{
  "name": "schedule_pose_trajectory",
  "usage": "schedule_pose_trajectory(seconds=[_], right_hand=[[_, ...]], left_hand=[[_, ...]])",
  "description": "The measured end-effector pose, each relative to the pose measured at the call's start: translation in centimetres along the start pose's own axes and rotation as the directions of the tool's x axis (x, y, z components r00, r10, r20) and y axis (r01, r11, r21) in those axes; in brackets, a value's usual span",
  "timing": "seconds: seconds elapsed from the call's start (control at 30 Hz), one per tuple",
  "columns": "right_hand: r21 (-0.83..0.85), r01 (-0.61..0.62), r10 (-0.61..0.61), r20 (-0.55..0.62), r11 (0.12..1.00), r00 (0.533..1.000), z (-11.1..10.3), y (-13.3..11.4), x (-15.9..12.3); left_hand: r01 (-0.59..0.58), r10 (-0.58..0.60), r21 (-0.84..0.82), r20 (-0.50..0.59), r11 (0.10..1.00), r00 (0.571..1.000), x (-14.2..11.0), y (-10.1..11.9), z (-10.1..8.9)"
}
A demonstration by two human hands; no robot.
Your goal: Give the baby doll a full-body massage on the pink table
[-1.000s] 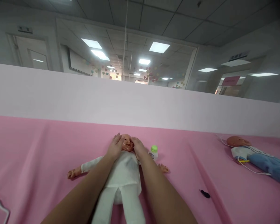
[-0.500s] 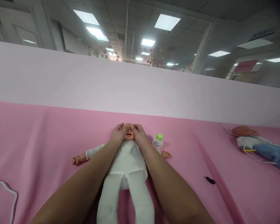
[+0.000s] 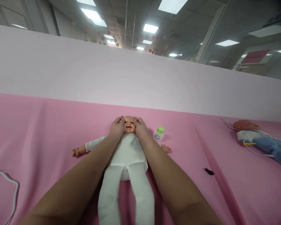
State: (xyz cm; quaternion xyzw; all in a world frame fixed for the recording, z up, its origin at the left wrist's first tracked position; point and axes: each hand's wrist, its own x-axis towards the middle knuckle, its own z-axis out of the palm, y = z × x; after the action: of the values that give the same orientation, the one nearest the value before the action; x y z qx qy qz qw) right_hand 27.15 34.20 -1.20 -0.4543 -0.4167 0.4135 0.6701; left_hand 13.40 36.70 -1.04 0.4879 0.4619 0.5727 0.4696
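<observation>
A baby doll point(image 3: 128, 150) in a white top and white trousers lies on its back on the pink sheet, arms spread and legs toward me. My left hand point(image 3: 117, 127) cups the left side of its head, and my right hand point(image 3: 140, 126) cups the opposite side. Both thumbs rest along the doll's temples and cheeks, while the other fingers curl around the head and are partly hidden. Between my hands the doll's face point(image 3: 129, 125) shows, eyes and open mouth visible. Beside my right wrist stands a clear bottle with a green cap point(image 3: 158, 133).
On the far right lies a second doll point(image 3: 267, 140) in blue and white, with a thin white tube and a yellow piece. A small black object point(image 3: 209, 171) is on the pink sheet point(image 3: 182, 181). A white cord point(image 3: 15, 193) curves at lower left. Behind rises a white panel point(image 3: 131, 81).
My thumbs have moved outward from the doll's eyes and brow to the sides of its face, uncovering the eyes. The view has tilted slightly downward.
</observation>
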Motion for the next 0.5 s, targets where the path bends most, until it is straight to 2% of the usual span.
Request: schedule_pose_trajectory(seconds=[0.13, 0.33, 0.5], right_hand=[[0.087, -0.026, 0.026, 0.009, 0.996, 1.000, -0.2, 0.4, 0.0], [-0.047, 0.074, -0.074, 0.004, 0.996, 0.997, -0.2, -0.1, -0.9], [-0.056, 0.113, -0.113, 0.006, 0.992, 0.994, -0.1, -1.1, -1.6]], left_hand=[[0.030, -0.030, -0.040, 0.011, 0.999, 1.000, -0.1, 0.4, -0.1], [-0.033, 0.035, -0.043, 0.040, 0.999, 0.999, -1.0, 0.9, -0.1], [-0.096, 0.099, -0.053, 0.048, 0.994, 0.994, -1.8, 1.3, -0.2]])
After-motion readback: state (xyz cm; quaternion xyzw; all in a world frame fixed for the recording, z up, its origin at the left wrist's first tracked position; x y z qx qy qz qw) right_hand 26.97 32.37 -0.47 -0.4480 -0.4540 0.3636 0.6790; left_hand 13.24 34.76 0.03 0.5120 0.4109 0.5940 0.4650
